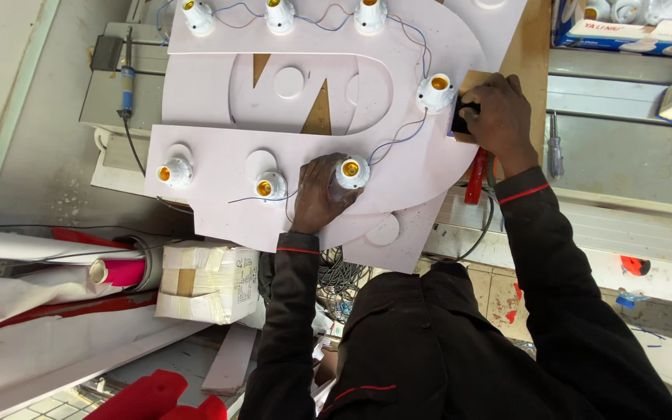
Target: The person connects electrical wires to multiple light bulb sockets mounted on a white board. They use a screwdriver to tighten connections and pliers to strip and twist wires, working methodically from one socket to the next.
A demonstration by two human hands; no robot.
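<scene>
gripping white lamp socket (349, 174) at near edge of pale cut-out board (211, 148), left hand (316, 194) fingers curled round its body, brass mouth facing up. right hand (498, 117) further right, fingers pinching black block (461, 117) beside next socket (435, 92).

The scene is viewed by a single head-worn camera, aimed steeply downward from close above the person's own chest and sleeves, with the white board (305, 163) framed beyond the left hand (316, 194) and right hand (499, 117).
</scene>
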